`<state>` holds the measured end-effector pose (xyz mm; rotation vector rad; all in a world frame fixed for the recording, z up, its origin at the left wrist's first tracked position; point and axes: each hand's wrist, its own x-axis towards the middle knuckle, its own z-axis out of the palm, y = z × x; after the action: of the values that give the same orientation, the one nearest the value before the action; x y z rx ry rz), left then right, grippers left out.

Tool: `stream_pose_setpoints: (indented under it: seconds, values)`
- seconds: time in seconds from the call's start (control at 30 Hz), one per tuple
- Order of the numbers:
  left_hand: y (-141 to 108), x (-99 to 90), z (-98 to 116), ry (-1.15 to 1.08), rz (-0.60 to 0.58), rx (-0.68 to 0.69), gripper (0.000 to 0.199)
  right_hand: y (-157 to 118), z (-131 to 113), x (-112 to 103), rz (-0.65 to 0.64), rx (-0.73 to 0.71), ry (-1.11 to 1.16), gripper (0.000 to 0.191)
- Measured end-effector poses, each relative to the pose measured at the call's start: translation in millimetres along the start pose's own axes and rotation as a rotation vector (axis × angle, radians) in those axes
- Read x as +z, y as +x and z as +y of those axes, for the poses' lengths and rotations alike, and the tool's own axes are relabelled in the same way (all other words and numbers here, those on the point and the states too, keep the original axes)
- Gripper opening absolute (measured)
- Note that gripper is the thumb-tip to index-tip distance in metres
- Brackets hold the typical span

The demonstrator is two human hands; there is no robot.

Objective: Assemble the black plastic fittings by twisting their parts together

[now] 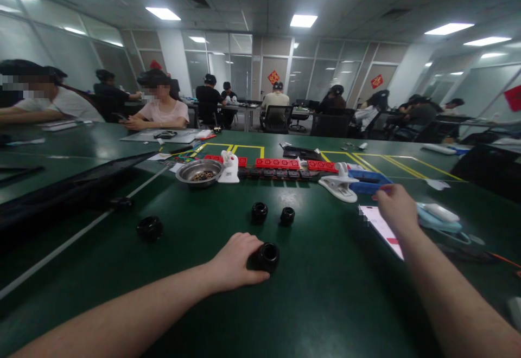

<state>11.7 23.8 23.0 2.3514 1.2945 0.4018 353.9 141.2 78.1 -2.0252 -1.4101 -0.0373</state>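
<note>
My left hand (240,260) is wrapped round a black ring-shaped part (269,257) at the middle of the green table (317,304). My right hand (394,206) is at the right, by the front corner of a blue tray (368,181); its fingertips are pressed together near the tray, and what they hold, if anything, is too small to name. Beyond my left hand stand two similar black parts, one (259,212) beside the other (287,216). Another black part (150,228) sits further left.
A metal bowl (199,173) of small pieces, a white clip stand (229,168), red strips (277,164) and a second white clip (340,184) line the far side. A lit phone (380,229) and a light-blue case (437,218) lie right. A person (163,103) sits opposite.
</note>
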Motion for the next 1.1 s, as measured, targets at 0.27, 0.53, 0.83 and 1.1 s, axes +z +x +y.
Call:
stream_pose_setpoints:
  seconds: [0.27, 0.53, 0.83, 1.1]
  values:
    - [0, 1.2, 0, 0.008, 0.006, 0.009, 0.035, -66, -38, 72, -0.151, -0.365, 0.025, 0.037]
    - [1, 1.2, 0, -0.001, 0.001, 0.005, 0.034, -68, -34, 81, -0.166, -0.401, 0.122, 0.046]
    - [2, 4.7, -1, 0.064, 0.024, 0.012, 0.032, -135, -82, 20, -0.188, -0.947, 0.283, 0.029]
    - [5, 17.0, -11, 0.118, 0.101, 0.066, 0.017, -203, -105, 30, -0.428, -1.144, 0.373, 0.030]
